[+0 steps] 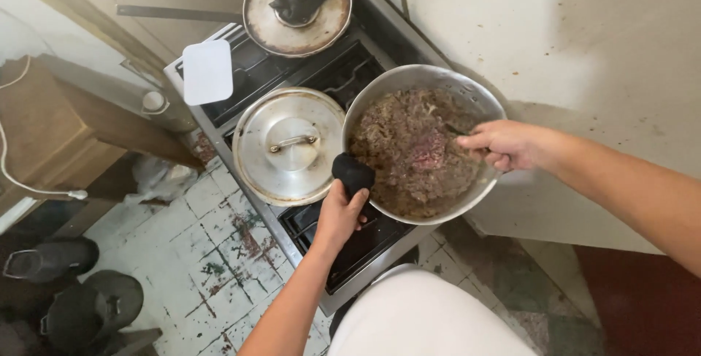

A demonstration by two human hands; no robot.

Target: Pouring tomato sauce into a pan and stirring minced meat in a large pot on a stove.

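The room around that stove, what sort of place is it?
Most likely a small, well-worn kitchen. A gas stove carries a large pot of minced meat and two lidded pots, and the tiled floor is chipped and stained.

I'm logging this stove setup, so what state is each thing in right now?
Large pan: uncovered, full of browned minced meat.
Left hand: gripping the pan's edge through a dark cloth.
Right hand: holding a utensil in the meat; its end is hidden.
Middle pot: covered with a metal lid.
Back pot: covered, a dark cloth on its lid.
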